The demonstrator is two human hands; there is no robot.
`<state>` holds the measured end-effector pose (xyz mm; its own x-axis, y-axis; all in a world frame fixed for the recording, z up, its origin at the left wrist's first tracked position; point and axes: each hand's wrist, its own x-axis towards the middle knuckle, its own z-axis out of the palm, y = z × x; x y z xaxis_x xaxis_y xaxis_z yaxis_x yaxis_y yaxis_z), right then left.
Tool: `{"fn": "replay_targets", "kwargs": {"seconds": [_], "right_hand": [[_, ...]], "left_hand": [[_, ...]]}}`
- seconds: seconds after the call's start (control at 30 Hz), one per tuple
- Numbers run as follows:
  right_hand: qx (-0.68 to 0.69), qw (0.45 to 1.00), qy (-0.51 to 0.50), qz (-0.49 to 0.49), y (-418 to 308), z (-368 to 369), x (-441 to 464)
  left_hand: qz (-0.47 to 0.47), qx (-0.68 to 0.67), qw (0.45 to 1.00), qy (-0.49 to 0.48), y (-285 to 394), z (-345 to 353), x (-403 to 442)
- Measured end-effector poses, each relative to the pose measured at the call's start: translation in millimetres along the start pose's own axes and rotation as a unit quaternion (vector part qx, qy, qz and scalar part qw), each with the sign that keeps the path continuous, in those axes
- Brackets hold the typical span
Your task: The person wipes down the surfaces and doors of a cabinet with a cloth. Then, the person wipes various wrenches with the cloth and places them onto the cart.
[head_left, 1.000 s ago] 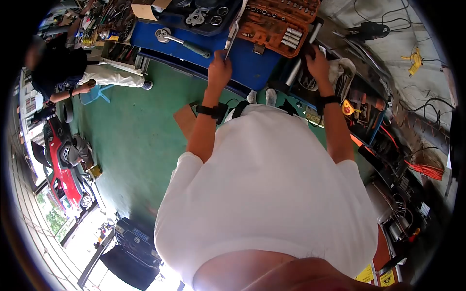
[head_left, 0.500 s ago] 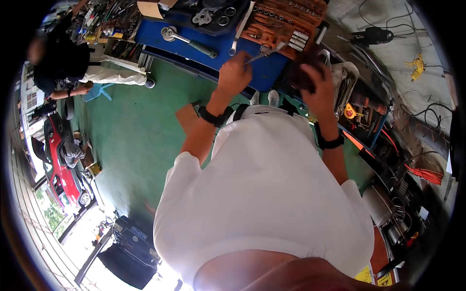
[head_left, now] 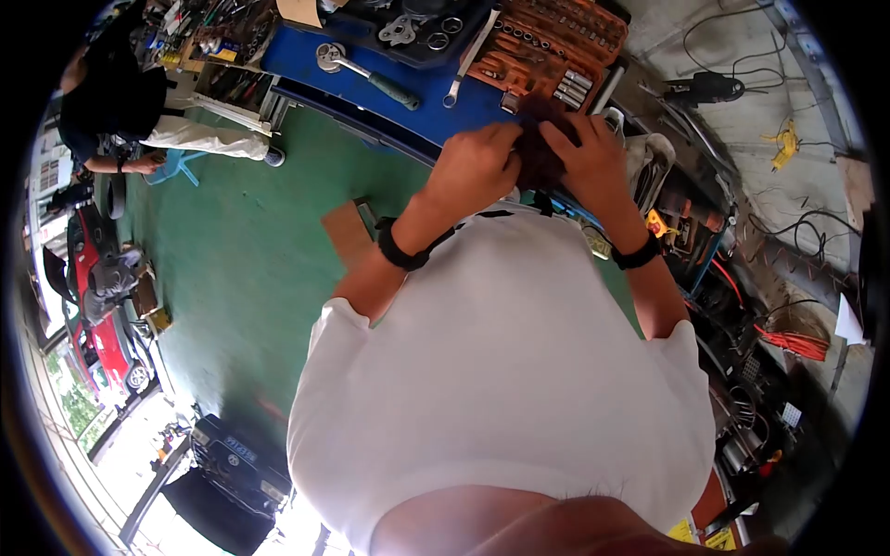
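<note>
A dark, crumpled rag (head_left: 540, 153) is bunched between my two hands above the front edge of the blue workbench top (head_left: 306, 57). My left hand (head_left: 477, 165) is closed at the rag's left side; the silver wrench seen in it a moment ago is now hidden by fingers and cloth. My right hand (head_left: 593, 159) grips the rag from the right, fingers bent over it. Just beyond them lies an orange socket set case (head_left: 528, 57) with sockets in it. A long combination wrench (head_left: 471, 57) leans along its left edge, and a ratchet (head_left: 371, 76) with a dark green handle lies further left.
A black tool case (head_left: 408, 46) is at the back of the bench. To the right stands a cluttered shelf with a yellow tape measure (head_left: 656, 223). A piece of cardboard (head_left: 349, 233) lies on the green floor (head_left: 250, 250). Another person (head_left: 116, 116) stands at the left.
My hands have come together, and the rag now covers the wrench in my left hand. My left hand moved right and nearer my body; the rag shifted left.
</note>
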<state>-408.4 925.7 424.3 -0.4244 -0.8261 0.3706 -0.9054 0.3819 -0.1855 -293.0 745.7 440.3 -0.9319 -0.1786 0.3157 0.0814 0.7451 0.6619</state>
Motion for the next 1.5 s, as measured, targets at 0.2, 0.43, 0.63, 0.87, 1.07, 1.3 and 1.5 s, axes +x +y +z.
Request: {"fn": "replay_targets", "kwargs": {"seconds": [0.2, 0.43, 0.63, 0.87, 1.07, 1.3, 1.5], "right_hand": [[-0.086, 0.995, -0.044, -0.036, 27.4, -26.0, -1.5], [0.136, 0.990, -0.025, 0.005, -5.7, 4.1, 11.8], [0.050, 0.993, -0.091, -0.057, 34.5, -14.9, 6.9], [0.234, 0.950, -0.209, 0.001, 42.3, -28.8, -3.3], [0.440, 0.875, -0.192, 0.064, 36.1, -51.1, -0.8], [0.403, 0.895, -0.175, 0.078, 41.0, -69.7, 7.4], [0.356, 0.914, -0.155, 0.116, 39.7, -80.7, 0.5]], "left_hand": [[-0.026, -0.006, 0.999, -0.030, 4.3, -24.5, -3.4], [-0.032, -0.040, 0.998, -0.026, -9.1, -4.6, 14.4], [-0.117, -0.082, 0.988, -0.057, -22.5, -18.7, -2.0], [-0.138, -0.136, 0.969, -0.152, -20.8, -26.5, -19.1], [-0.126, -0.274, 0.925, -0.229, -45.4, -40.3, -21.4], [-0.108, -0.275, 0.928, -0.228, -51.6, -28.3, -22.8], [-0.122, -0.228, 0.933, -0.250, -35.6, -31.5, -17.8]]}}
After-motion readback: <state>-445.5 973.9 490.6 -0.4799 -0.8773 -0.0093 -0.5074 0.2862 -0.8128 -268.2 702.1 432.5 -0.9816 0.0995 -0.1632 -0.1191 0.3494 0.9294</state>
